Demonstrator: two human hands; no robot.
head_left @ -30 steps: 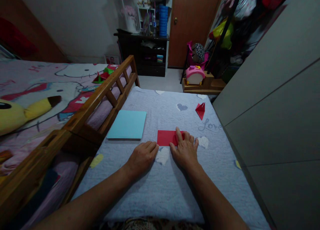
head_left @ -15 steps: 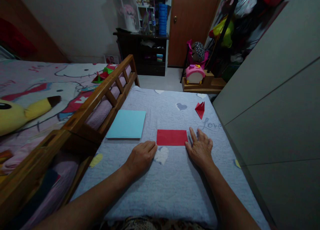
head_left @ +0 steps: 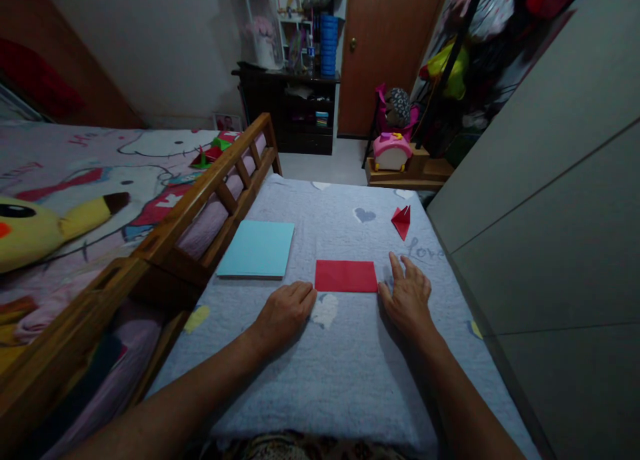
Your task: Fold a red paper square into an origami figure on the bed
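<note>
A red sheet of paper [head_left: 346, 276], folded into a flat rectangle, lies on the pale blue cloth [head_left: 310, 360] in front of me. My left hand [head_left: 289, 308] is at its lower left corner, fingers closed together, the fingertips on the corner and the thumb hidden. Beside the lower right corner is my right hand [head_left: 407, 293], fingers spread, its thumb tip at the paper's edge. Farther back on the right sits a small folded red paper shape [head_left: 401, 222] with pointed tips. A stack of light blue paper squares [head_left: 257, 249] lies to the left.
Along the left runs a wooden bed rail [head_left: 200, 200], with a yellow plush toy [head_left: 60, 227] on the bed behind it. Pale cabinet doors [head_left: 540, 200] border the right side. Beyond the cloth stand a dark cabinet [head_left: 305, 120] and a pink toy case [head_left: 393, 152].
My right hand has shifted slightly to the right, its thumb sliding outward off the paper's right end. My left hand stays at the lower left corner. The camera view has tilted slightly.
</note>
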